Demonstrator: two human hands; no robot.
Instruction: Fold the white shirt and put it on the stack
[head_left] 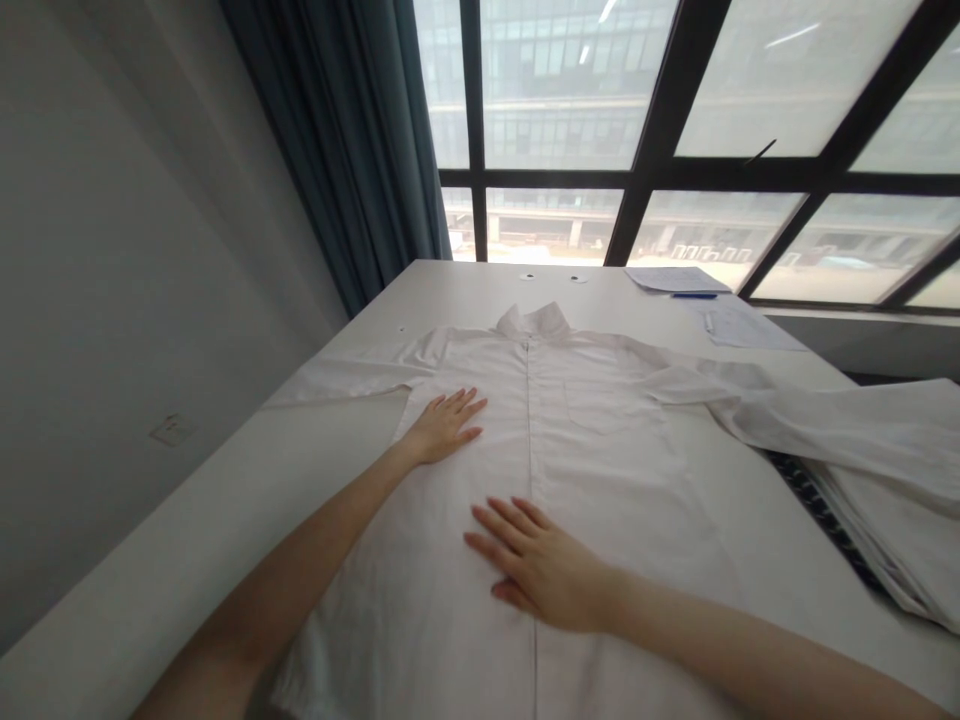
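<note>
A white long-sleeved shirt (pixel 615 480) lies front side up, its collar pointing away from me and its button strip running down the middle. My left hand (pixel 444 428) rests flat on the chest, left of the strip, with fingers spread. Nearer to me, my right hand (pixel 551 565) lies palm down across the strip at the lower front, fingers stretched toward the left. Neither hand grasps anything. The left sleeve reaches out to the table's left edge. On the right, the other sleeve (pixel 840 420) drapes over a pile of folded cloth. The bottom hem is partly hidden by my arms.
The white table (pixel 352 440) ends at a wall on the left. Folded light cloth with a dark patterned piece (pixel 821 510) sits at the right edge. Papers (pixel 679 280) and a blue pen (pixel 694 296) lie at the far right, before the windows. A blue curtain (pixel 360 130) hangs behind.
</note>
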